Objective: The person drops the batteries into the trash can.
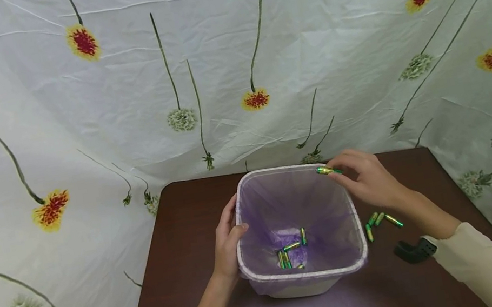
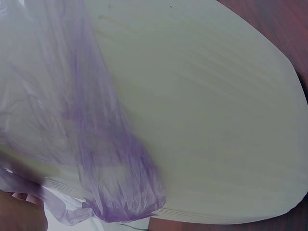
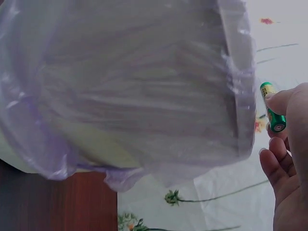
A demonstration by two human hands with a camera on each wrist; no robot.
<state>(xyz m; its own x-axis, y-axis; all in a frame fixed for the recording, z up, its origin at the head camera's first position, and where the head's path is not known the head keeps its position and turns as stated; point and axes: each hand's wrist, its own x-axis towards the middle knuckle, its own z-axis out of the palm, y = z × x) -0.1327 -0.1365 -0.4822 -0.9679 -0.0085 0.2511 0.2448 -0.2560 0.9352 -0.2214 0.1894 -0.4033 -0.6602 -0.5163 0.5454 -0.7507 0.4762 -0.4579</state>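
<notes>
From the head view, the left hand point(image 1: 227, 239) grips the rim of the one lined bin point(image 1: 268, 281) on the worktop point(image 1: 180, 231) while the right hand point(image 1: 369, 178) pinches one battery point(image 1: 328, 170) over its far corner; the drop seems in hand, and next the fingers need only part. About five batteries point(image 1: 290, 253) lie inside, though they overlap, and three more point(image 1: 378, 220) sit beside the bin. The left wrist view shows only the bin's wall and purple liner point(image 2: 110, 173); the right wrist view shows the battery clamped at the fingertips point(image 3: 279, 103).

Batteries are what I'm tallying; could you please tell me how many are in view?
About 8: one pinched in the right hand over the bin rim, battery; roughly four on the bin's bottom; three on the table right of the bin. The liner's folds may hide others.
</notes>
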